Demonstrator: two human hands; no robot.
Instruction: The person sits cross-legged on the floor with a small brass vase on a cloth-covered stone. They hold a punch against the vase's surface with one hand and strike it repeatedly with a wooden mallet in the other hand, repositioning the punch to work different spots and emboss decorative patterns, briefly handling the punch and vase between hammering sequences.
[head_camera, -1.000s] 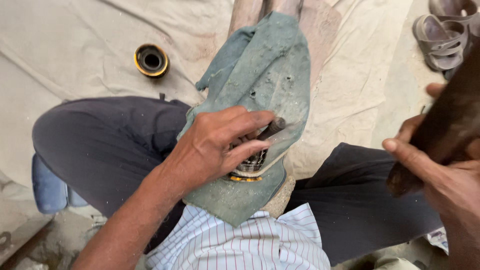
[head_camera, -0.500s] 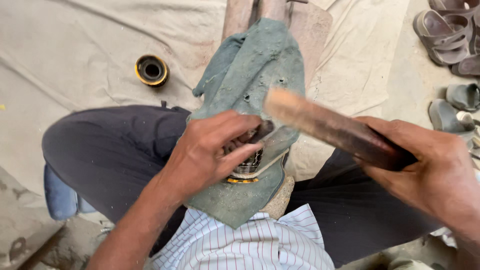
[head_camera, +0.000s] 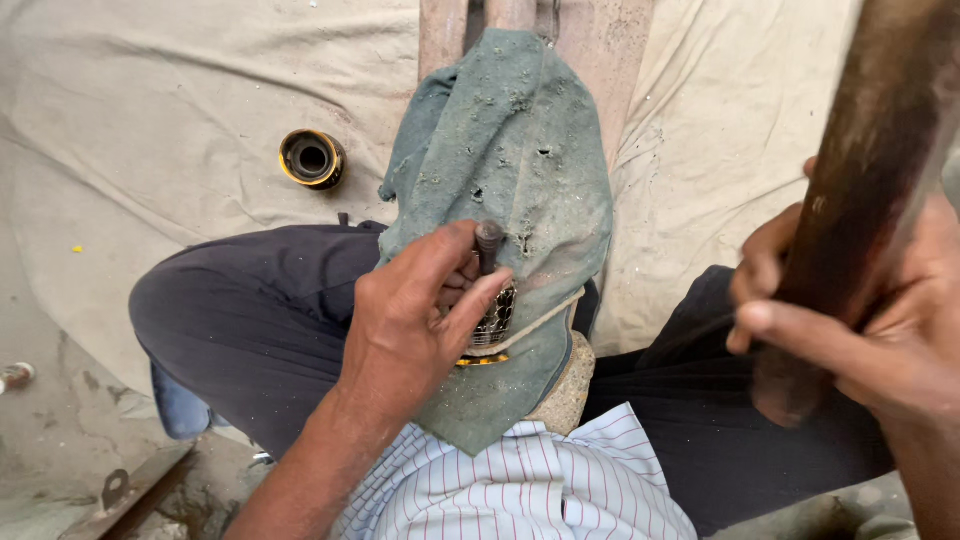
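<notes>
My left hand (head_camera: 415, 315) holds a short dark metal punch (head_camera: 488, 243) upright over a small patterned metal piece with a yellow rim (head_camera: 492, 330). That piece rests on a dusty green cloth (head_camera: 510, 150) draped over a block between my knees. My right hand (head_camera: 870, 330) grips a thick brown wooden handle (head_camera: 865, 180), raised at the right edge of the view. The handle's upper end runs out of view.
A round black-and-yellow ring-shaped part (head_camera: 312, 158) lies on the beige sheet (head_camera: 150, 110) to the left. A stone (head_camera: 565, 395) shows under the cloth. Wooden planks (head_camera: 600, 60) run away under the cloth. A metal scrap (head_camera: 115, 490) lies at bottom left.
The wooden tool was swung down onto the punch half a second ago and is now lifted back up to the right. My left hand stays on the punch.
</notes>
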